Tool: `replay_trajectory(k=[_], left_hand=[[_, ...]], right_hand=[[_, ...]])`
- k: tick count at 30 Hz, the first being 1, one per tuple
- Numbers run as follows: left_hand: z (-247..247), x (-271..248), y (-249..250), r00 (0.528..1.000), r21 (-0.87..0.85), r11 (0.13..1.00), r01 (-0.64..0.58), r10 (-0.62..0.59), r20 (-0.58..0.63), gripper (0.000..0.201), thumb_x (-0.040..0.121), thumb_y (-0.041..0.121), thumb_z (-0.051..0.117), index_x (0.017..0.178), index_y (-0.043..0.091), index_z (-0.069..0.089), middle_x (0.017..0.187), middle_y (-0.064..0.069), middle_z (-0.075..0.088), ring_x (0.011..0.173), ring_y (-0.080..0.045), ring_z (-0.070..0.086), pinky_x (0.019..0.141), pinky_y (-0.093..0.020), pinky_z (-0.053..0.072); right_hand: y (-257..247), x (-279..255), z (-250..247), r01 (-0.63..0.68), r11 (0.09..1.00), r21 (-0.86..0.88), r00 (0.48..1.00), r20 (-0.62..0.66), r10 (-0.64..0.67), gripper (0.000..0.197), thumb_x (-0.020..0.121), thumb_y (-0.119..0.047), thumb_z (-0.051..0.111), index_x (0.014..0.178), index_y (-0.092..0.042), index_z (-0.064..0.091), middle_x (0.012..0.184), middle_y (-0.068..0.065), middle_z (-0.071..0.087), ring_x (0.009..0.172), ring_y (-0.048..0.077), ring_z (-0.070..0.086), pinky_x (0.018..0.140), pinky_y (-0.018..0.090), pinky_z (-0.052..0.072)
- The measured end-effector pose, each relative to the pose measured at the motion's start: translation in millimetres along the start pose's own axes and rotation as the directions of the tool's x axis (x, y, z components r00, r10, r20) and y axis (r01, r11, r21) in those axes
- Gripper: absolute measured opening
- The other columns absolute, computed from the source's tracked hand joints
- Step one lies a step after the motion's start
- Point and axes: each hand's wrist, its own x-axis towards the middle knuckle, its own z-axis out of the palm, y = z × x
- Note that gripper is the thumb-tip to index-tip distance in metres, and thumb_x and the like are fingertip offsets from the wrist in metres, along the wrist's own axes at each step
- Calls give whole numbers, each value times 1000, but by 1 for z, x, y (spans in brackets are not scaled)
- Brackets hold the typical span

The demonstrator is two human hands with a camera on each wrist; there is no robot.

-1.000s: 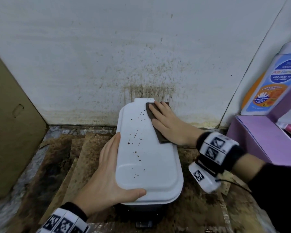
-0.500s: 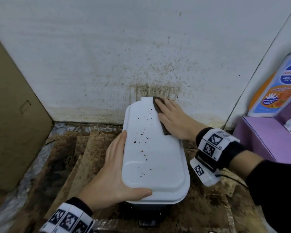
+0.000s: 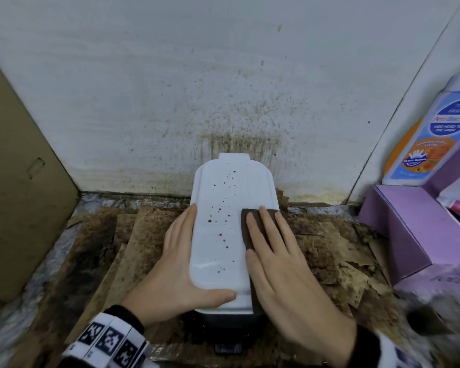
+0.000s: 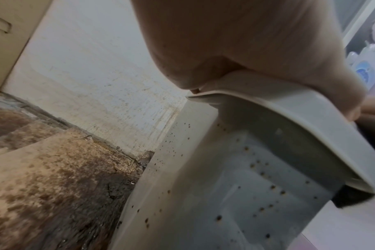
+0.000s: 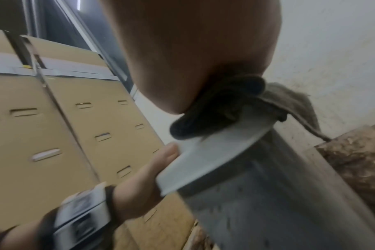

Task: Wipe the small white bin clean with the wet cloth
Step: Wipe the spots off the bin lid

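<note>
Against stained wall, bin [image 3: 225, 235] lid, left hand [image 3: 182, 264] gripping left edge, right hand [image 3: 282, 272] flat pressing cloth [image 3: 250, 235]

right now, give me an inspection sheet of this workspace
surface: floor covered with stained brown cardboard.
job's things: small white bin, lid shut, brown spots down its middle; dark cloth on lid's right edge.
clutter: purple box, wash bottle at right.
grippers: left hand grips lid's left side; right hand presses cloth flat.
cables: nothing seen.
surroundings: spattered white wall; cardboard boxes at left.
</note>
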Motion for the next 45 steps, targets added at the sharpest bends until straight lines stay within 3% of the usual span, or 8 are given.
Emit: replay_trajectory(k=[7,10,13,16,22,35,41,45], left_hand=[[-4,0,1,999,-22,999,33,-32,30,153,52,79,84,159,42,-19,162,35,-17,154,4,-14,127,-45,14],[-5,1,1,999,-22,999,40,-39,37,153,51,80,83,159,42,-18,162,34,-17,154,3,-15,127,-46,16],[-6,2,0,999,-36,999,35,-34,38,152,51,81,82,159,43,-17,162,35,-15,155,2,-13,127,-47,16],[-5,2,0,999,-25,999,26,-25,33,152,50,83,81,159,42,-17,162,35,-15,155,2,-13,127,-47,16],[-4,1,2,999,-3,1000,23,-23,27,152,52,80,82,161,39,-15,163,32,-14,156,0,-12,127,-46,15],[2,-2,2,1000,-8,1000,7,-7,-8,150,52,79,82,161,40,-13,164,32,-11,154,4,-11,125,-38,12],[0,0,0,1000,-11,1000,23,-23,-8,150,52,78,83,161,39,-13,164,33,-11,155,4,-11,127,-41,12],[-2,0,1,1000,-25,999,23,-23,6,151,51,82,80,161,41,-15,163,35,-14,155,4,-12,127,-44,13]], right_hand=[[38,111,-12,-79,994,76,996,50,76,64,110,-42,19,167,-16,9,176,8,-4,163,27,-9,131,45,-2],[52,153,-29,-15,1000,5,989,150,14,82,97,-47,-4,159,-3,28,174,22,-2,161,42,-6,130,55,-1],[50,173,-44,-105,992,74,982,167,91,58,113,-33,17,166,-11,10,175,12,-3,163,30,-5,127,36,-4],[43,173,-51,-99,994,36,977,191,91,60,115,-32,20,166,-12,-3,176,7,-7,162,21,-8,123,27,-3],[39,135,-44,-55,997,46,986,160,47,57,115,-24,20,165,-1,2,174,10,-11,160,27,-19,121,27,-17],[-17,-29,12,-58,936,348,991,-95,97,53,113,-41,18,157,-47,-10,160,-39,-31,148,-9,-35,129,27,-7],[6,10,1,-20,968,250,997,-70,39,58,114,-36,25,165,-31,-2,163,-28,-31,152,-3,-34,129,27,-11],[32,79,-16,-42,964,263,999,20,38,60,114,-31,29,167,-19,3,173,-1,-18,160,20,-23,128,32,-9]])
